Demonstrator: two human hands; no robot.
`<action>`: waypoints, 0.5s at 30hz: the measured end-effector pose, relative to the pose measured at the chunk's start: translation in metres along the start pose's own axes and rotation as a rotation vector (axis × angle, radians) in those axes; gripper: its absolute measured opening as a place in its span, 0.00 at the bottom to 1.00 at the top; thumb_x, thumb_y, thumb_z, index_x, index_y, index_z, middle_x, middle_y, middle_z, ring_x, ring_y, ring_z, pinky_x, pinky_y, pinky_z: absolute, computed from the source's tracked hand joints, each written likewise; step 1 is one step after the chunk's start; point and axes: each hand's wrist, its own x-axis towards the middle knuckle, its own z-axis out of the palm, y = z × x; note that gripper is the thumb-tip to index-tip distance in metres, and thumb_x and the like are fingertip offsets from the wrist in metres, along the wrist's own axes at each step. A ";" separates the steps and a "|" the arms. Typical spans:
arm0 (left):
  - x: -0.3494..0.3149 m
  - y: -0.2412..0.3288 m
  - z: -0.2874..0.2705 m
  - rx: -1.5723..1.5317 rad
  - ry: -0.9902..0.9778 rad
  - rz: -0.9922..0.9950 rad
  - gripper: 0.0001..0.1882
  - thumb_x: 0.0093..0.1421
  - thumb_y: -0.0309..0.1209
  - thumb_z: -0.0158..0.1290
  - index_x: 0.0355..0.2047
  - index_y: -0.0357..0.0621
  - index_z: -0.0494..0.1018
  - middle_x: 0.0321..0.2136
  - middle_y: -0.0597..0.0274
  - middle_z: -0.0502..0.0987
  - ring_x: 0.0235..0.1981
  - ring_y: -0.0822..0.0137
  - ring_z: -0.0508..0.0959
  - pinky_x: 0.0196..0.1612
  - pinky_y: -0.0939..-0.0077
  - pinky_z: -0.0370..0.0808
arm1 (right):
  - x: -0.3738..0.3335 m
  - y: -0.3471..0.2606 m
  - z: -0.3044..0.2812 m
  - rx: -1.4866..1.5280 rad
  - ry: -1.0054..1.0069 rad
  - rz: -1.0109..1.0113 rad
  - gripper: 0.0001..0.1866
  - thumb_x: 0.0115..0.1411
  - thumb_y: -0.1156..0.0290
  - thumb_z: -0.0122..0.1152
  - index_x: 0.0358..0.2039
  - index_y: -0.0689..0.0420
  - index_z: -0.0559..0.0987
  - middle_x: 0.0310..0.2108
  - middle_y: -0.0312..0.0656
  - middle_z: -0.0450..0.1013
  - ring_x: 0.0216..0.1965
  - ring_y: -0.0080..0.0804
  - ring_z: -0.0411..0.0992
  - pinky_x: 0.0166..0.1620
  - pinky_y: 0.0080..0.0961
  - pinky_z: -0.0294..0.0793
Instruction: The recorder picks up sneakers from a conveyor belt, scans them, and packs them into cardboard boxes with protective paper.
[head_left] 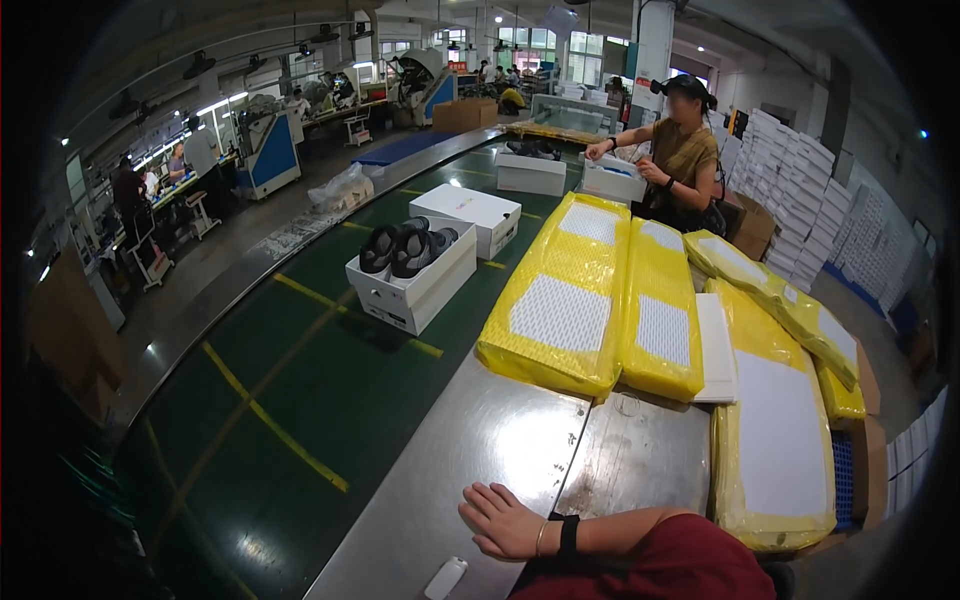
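My right hand [502,522] lies flat, palm down, on the shiny metal tabletop [510,425], its fingers apart and nothing in them. A bracelet and a black band circle the wrist. Just below the hand rests a small white oblong object [446,578] whose kind I cannot make out. Beyond, on the green conveyor belt [290,370], stands an open white shoebox [415,295] with a pair of dark sneakers [405,247] on top. A closed white shoebox [470,215] sits right behind it. My left hand is out of view.
Yellow-wrapped white bundles [560,300] cover the table's right side, with another bundle [780,430] nearer me. Across the bundles a person [685,155] handles an open shoebox [613,182]. Another shoebox [530,172] with dark shoes stands on the belt. White boxes [785,190] are stacked behind.
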 end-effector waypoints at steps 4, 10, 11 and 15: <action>0.004 0.007 -0.008 0.009 -0.094 -0.060 0.23 0.62 0.48 0.35 0.45 0.51 0.74 0.45 0.46 0.72 0.45 0.41 0.72 0.44 0.43 0.68 | -0.001 0.000 0.000 0.000 -0.002 -0.002 0.29 0.57 0.61 0.46 0.55 0.65 0.59 0.57 0.61 0.52 0.61 0.55 0.49 0.61 0.48 0.46; 0.013 0.007 -0.006 0.084 0.023 0.014 0.23 0.63 0.47 0.34 0.43 0.48 0.75 0.41 0.45 0.74 0.42 0.43 0.74 0.42 0.47 0.71 | -0.001 0.003 0.005 0.009 -0.007 0.004 0.29 0.57 0.61 0.46 0.55 0.65 0.58 0.58 0.61 0.52 0.61 0.55 0.48 0.61 0.48 0.45; 0.015 0.006 -0.006 0.098 0.058 0.041 0.23 0.63 0.46 0.34 0.42 0.48 0.75 0.40 0.45 0.75 0.41 0.44 0.75 0.42 0.49 0.72 | -0.001 0.003 0.005 0.010 -0.007 0.003 0.29 0.57 0.61 0.46 0.55 0.65 0.58 0.58 0.61 0.52 0.61 0.55 0.48 0.61 0.48 0.45; 0.017 0.006 -0.004 0.115 0.083 0.056 0.23 0.64 0.45 0.35 0.40 0.45 0.76 0.38 0.45 0.75 0.40 0.45 0.75 0.40 0.51 0.74 | 0.000 0.003 0.008 0.019 -0.003 0.005 0.29 0.57 0.61 0.46 0.55 0.65 0.59 0.57 0.61 0.52 0.61 0.55 0.48 0.61 0.48 0.45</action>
